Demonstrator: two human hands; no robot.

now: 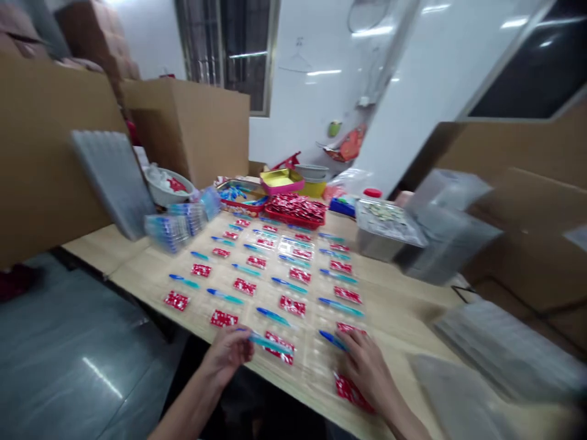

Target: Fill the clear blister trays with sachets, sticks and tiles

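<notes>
My left hand [232, 351] is at the table's front edge, fingers pinched round the blue end of a turquoise pen [273, 344]. That pen points right, above a red patterned packet [285, 355]. My right hand [364, 363] rests over the clear plastic trays with fingers curled down on another pen [332, 339], whose far end they hide. Another red packet [351, 391] lies partly under this hand. Rows of clear trays [309, 351] spread across the table, with several pens and red packets in their compartments.
Behind the trays stand a red basket of packets [296, 209] and a tin of pens [243, 198]. Stacked pen trays [169, 232] sit at the left. A metal container [389, 229] and blurred clear trays [509, 348] are at the right. Cardboard boxes [215, 131] surround the table.
</notes>
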